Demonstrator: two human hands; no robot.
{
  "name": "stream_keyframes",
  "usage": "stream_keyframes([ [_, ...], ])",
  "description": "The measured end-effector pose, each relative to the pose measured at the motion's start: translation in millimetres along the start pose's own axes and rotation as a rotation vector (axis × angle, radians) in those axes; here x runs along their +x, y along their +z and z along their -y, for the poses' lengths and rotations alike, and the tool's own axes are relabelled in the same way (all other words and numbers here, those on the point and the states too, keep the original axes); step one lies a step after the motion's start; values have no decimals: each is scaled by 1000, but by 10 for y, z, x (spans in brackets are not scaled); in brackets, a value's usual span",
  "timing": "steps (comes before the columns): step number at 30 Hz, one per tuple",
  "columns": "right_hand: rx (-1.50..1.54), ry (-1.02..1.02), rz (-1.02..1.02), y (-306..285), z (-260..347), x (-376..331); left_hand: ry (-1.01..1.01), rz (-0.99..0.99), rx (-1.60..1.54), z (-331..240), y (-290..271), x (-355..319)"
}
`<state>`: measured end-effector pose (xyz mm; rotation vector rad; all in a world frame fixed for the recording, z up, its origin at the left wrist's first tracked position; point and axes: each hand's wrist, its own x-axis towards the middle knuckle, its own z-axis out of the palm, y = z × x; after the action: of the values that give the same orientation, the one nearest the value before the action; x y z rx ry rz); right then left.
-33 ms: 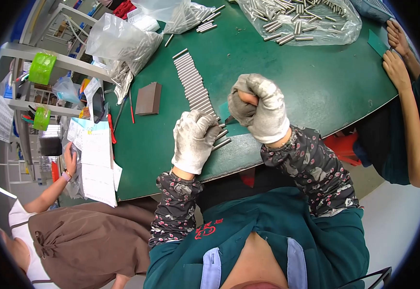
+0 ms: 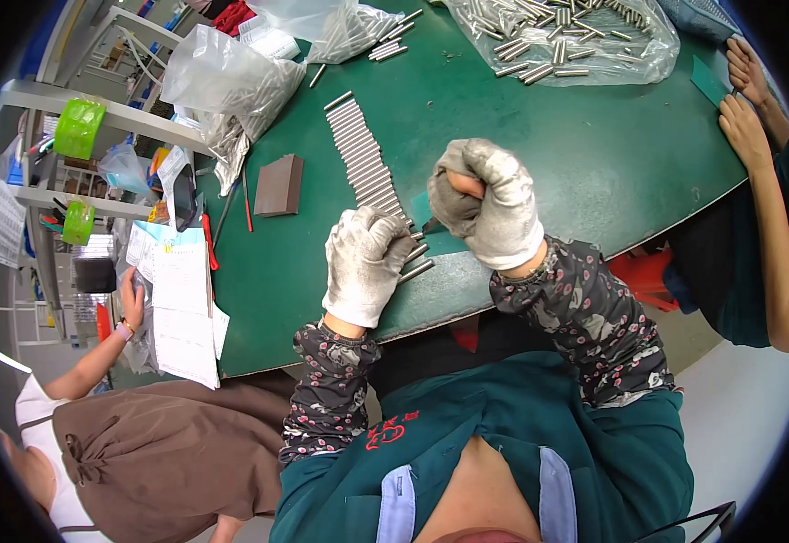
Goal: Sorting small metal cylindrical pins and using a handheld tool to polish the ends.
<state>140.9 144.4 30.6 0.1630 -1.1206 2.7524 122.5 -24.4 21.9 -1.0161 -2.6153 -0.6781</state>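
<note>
A slanting row of short steel pins (image 2: 364, 156) lies side by side on the green table. My left hand (image 2: 364, 258), in a greyish-white glove, is closed over the near end of this row. Pin ends stick out beside its fingers, and one pin (image 2: 415, 271) lies just nearer to me. To the right, my gloved right hand (image 2: 487, 199) is closed, its bare thumb showing. A dark, thin tool (image 2: 430, 224) pokes out of this fist toward the pins; the rest is hidden in the glove. Beneath the tool lies a lighter green strip (image 2: 447, 242).
A brown block (image 2: 279, 186) sits left of the row. Clear bags of pins stand at the far left (image 2: 231, 86) and far right (image 2: 584, 41). Papers (image 2: 184, 303) lie at the table's left edge, near a person's hand (image 2: 132, 297). Another person's hands (image 2: 745, 118) are at the right.
</note>
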Motion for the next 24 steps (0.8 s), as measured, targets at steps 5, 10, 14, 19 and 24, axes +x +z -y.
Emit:
stream_keyframes([
  [5, -10, 5, 5, 3, 15, -3, 6, -3, -4, 4, 1, 5],
  [10, -9, -2, -7, 8, 11, -7, -3, -3, -20, -5, 3, 5],
  [14, -11, -21, -29, 11, 22, -14, 3, 1, -13, -20, -5, 13],
  [19, -61, 28, 57, -19, 58, -26, -7, 12, -17, -36, -2, 23],
  [24, 9, 62, 160, 11, 6, -62, -15, 32, 5, -35, -2, 31],
])
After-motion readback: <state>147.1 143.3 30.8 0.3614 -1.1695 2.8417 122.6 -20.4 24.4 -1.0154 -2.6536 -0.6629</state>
